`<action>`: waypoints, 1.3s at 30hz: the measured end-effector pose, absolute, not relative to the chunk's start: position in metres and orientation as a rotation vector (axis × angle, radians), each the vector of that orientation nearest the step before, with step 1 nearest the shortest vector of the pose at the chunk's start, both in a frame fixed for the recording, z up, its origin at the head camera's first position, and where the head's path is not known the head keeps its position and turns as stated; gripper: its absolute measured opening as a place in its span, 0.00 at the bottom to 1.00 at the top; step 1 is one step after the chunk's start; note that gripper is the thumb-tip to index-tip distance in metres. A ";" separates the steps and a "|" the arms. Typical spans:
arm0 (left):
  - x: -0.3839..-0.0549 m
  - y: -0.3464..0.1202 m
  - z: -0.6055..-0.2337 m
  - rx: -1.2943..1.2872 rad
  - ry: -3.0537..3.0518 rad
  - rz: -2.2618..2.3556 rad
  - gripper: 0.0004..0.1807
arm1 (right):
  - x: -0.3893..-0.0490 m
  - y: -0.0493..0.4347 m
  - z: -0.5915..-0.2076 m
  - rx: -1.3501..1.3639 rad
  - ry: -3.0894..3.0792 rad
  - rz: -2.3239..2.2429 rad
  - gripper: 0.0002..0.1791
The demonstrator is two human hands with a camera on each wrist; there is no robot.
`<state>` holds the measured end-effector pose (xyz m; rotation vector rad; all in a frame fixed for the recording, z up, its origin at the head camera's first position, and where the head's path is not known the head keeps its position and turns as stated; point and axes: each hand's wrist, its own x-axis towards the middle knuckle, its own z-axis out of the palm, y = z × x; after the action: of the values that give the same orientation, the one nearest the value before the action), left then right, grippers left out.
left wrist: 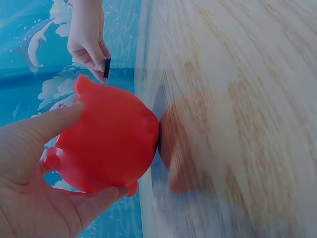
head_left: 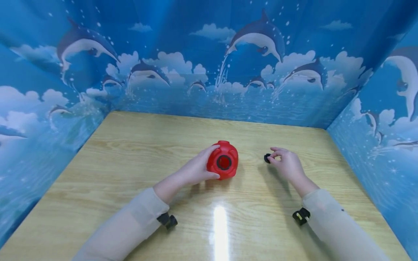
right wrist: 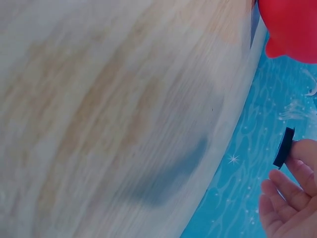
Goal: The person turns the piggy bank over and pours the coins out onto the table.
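A red piggy bank with stubby feet has a black-rimmed round hole facing the head camera. My left hand grips it from the left, thumb and fingers spread around its body. In the left wrist view, the piggy bank's rounded side meets the table. To its right, my right hand pinches a small black round plug between thumb and finger. Seen edge-on in the right wrist view, the plug is held above the table, apart from the piggy bank.
The wooden table runs back to a blue dolphin-print curtain, which also lines both sides. Small black wrist cameras hang below the sleeves, one at the left and one at the right.
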<state>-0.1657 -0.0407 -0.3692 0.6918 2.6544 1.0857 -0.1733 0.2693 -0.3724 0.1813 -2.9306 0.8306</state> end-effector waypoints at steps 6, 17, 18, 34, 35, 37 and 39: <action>-0.166 -0.040 -0.368 0.684 2.656 1.068 0.50 | -0.180 0.274 -0.372 0.176 -2.951 0.833 0.08; -0.167 -0.040 -0.366 0.680 2.654 1.078 0.50 | -0.192 0.279 -0.371 0.152 -2.989 0.800 0.09; -0.168 -0.040 -0.365 0.680 2.654 1.079 0.50 | -0.193 0.280 -0.371 0.152 -2.996 0.802 0.09; -0.164 -0.039 -0.367 0.676 2.651 1.080 0.51 | -0.202 0.286 -0.380 0.128 -3.052 0.758 0.09; -0.164 -0.039 -0.367 0.678 2.653 1.077 0.51 | -0.202 0.286 -0.380 0.126 -3.058 0.751 0.09; -0.164 -0.039 -0.367 0.687 2.653 1.072 0.50 | -0.203 0.286 -0.381 0.114 -3.070 0.760 0.09; -0.164 -0.039 -0.367 0.679 2.650 1.069 0.51 | -0.204 0.287 -0.382 0.102 -3.084 0.766 0.09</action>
<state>-0.1644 -0.0388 -0.3670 0.6787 2.6504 1.0690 -0.2040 0.2874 -0.3816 0.1021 -3.0844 0.7665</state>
